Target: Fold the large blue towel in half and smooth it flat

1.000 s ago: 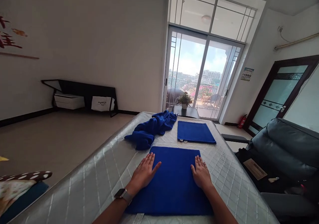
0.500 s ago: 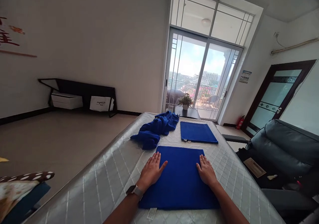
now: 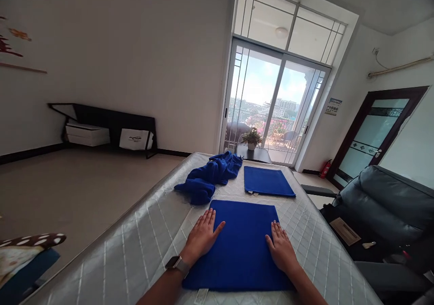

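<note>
A flat blue cloth cover [image 3: 242,250], rectangular with a white tag [image 3: 201,296] at its near edge, lies in front of me. My left hand [image 3: 202,235] rests flat along its left edge, fingers stretched out and thumb on the cloth. Along the right edge lies my right hand [image 3: 282,246], also flat with the thumb apart. Neither hand grips anything. Beyond them a second flat blue cover [image 3: 269,181] is spread out, tags at its near side. To its left sits a crumpled heap of blue cloth [image 3: 212,176].
Everything blue lies on a plastic-wrapped quilted mattress [image 3: 135,259]. A dark armchair [image 3: 393,210] stands to the right, with a brown card [image 3: 345,231] on it. A potted plant [image 3: 252,137] stands beyond the mattress. Patterned fabric [image 3: 23,255] shows at lower left.
My right hand has slid slightly toward me along the cover's right edge. My left hand keeps its place on the left edge. The view has shifted a little.
</note>
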Action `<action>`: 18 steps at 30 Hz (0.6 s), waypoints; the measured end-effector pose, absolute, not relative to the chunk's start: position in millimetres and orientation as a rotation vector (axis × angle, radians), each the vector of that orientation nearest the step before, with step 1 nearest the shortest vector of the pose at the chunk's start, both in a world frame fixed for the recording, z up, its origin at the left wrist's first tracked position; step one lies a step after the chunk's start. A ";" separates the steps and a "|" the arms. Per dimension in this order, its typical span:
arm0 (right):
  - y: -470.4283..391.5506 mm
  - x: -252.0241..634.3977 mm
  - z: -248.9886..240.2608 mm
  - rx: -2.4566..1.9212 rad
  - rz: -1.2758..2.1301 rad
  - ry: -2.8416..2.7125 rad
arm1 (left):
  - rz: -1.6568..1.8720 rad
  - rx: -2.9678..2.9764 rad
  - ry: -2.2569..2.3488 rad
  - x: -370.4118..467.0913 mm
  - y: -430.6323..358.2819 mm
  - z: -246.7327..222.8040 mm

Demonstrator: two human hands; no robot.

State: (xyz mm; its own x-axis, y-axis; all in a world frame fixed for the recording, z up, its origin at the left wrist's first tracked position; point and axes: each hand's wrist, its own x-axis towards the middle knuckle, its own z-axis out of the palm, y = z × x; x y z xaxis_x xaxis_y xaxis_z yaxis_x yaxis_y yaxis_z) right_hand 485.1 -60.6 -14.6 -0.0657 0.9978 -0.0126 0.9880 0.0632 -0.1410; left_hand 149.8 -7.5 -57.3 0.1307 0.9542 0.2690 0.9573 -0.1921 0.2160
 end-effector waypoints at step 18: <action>-63.3 487.2 -7.3 -2.004 0.324 -2.163 | -0.368 -2.312 -1.850 143.2 -0.7 -67.4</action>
